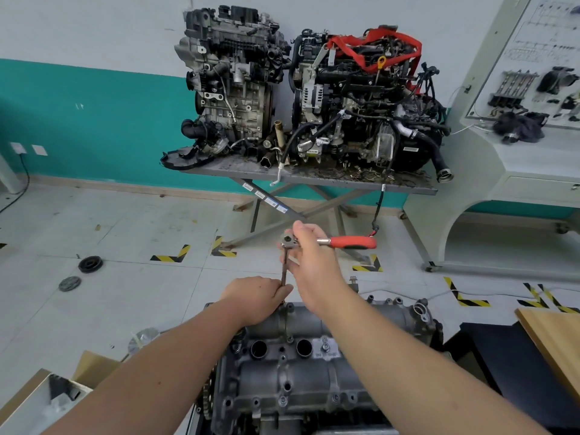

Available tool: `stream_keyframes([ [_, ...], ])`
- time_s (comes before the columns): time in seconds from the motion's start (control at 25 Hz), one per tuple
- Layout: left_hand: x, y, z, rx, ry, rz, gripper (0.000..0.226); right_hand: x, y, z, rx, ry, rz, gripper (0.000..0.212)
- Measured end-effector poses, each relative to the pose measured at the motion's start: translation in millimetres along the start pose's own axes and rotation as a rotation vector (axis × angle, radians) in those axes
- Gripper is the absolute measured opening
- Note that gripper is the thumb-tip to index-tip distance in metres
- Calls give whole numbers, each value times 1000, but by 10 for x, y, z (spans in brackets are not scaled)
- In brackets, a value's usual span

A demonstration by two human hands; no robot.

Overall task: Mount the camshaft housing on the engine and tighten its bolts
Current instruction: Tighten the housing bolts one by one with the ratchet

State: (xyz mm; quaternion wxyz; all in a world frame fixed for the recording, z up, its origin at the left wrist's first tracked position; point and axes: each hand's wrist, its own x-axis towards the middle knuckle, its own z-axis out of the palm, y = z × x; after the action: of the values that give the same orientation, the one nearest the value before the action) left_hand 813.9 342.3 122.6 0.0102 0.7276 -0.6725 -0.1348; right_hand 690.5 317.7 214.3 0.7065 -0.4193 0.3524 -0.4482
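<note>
The grey camshaft housing [298, 356] lies on top of the engine at the bottom centre, with two round holes facing up. A ratchet wrench with a red handle [351, 242] stands over its far left edge on a long extension bar [284, 268]. My right hand [310, 255] grips the ratchet head from above. My left hand [255, 298] pinches the lower end of the extension bar where it meets the housing; the bolt under it is hidden. A loose bolt [353, 280] sticks up at the housing's far edge.
Two other engines [314, 98] stand on a grey folding table [314, 178] ahead. A pulley [90, 264] and a disc [69, 283] lie on the floor to the left. A wooden board [552, 343] is at the right, cardboard boxes [47, 400] at the lower left.
</note>
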Motion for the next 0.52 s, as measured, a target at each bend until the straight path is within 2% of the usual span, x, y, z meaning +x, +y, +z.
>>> stream_keyframes([
  [0.08,-25,10,-32,24,-17,-19,49,-53,105,-68,-460,-99,-300,19],
  [0.12,-46,22,-46,33,16,-14,45,-51,139,-108,-662,-119,-509,24],
  [0.2,-71,58,-36,3,275,114,39,48,179,-163,-1067,-150,-985,34],
  [0.24,-86,68,-58,34,342,173,41,90,154,-153,-1219,-172,-1144,37],
  [0.28,-82,62,-78,22,290,155,41,119,108,-130,-1342,-202,-1217,37],
  [0.36,-60,39,-77,46,40,29,40,127,-32,-45,-1596,-279,-1163,37],
  [0.4,-35,22,-54,74,-13,-14,40,116,-90,-4,-1716,-310,-1087,43],
  [0.52,-8,-3,-20,142,-2,7,42,82,-185,71,-1899,-344,-904,59],
])
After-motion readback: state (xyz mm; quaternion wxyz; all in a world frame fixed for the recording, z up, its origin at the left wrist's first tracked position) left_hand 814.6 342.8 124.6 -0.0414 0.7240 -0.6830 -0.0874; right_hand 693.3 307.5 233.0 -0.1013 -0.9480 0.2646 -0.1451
